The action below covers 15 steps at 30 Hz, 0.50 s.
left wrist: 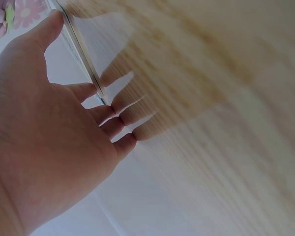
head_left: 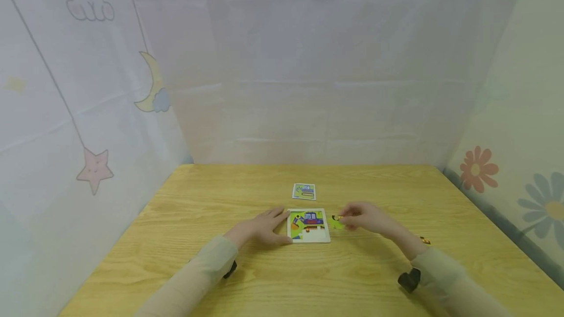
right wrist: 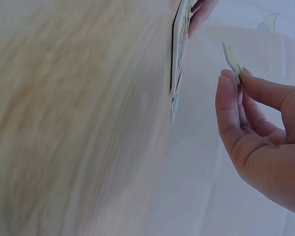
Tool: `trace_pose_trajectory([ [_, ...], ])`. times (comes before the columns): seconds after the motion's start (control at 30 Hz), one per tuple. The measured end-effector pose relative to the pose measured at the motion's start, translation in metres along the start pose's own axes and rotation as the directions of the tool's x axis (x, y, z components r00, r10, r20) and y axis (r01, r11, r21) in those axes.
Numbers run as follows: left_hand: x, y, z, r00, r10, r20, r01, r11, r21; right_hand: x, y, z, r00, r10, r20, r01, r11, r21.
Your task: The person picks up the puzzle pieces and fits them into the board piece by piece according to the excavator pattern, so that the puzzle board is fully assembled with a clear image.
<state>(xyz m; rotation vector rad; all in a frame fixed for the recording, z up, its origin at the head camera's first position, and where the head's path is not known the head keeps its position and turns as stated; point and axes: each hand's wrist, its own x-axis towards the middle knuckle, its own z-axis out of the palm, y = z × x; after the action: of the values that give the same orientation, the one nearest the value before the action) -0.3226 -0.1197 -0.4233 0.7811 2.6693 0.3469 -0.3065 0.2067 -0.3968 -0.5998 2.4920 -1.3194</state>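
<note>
A square puzzle board (head_left: 327, 226) with a white frame lies on the table, its picture a blue and red digger on green. At its lower right the inside is bare white. My left hand (head_left: 267, 227) rests at the board's left side, fingers spread, thumb and fingertips touching the frame. Just right of the board and raised off the table, my right hand (head_left: 362, 217) pinches a green puzzle piece (head_left: 337, 222) with some yellow and black. In the right wrist view the piece (right wrist: 231, 58) stands out between thumb and forefinger.
Behind the board lies a small picture card (head_left: 304, 191) with a similar digger. Another small puzzle piece (head_left: 425, 240), orange and dark, sits on the wooden table (head_left: 211, 194) beside my right forearm. Printed cloth walls (head_left: 308, 87) stand at the back and sides.
</note>
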Motion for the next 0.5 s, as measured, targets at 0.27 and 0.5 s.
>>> trace_pose_trajectory([
  [0.27, 0.001, -0.002, -0.001, 1.0, 0.008, 0.002, -0.008, 1.0, 0.001, 0.013, -0.007, 0.009, 1.0, 0.001, 0.02, -0.002, 0.998, 0.061],
  [0.5, 0.002, -0.001, 0.0, 1.0, 0.005, 0.005, -0.005, 1.0, 0.011, 0.022, -0.013, 0.019, 1.0, -0.008, 0.029, 0.006, 0.997, 0.079],
])
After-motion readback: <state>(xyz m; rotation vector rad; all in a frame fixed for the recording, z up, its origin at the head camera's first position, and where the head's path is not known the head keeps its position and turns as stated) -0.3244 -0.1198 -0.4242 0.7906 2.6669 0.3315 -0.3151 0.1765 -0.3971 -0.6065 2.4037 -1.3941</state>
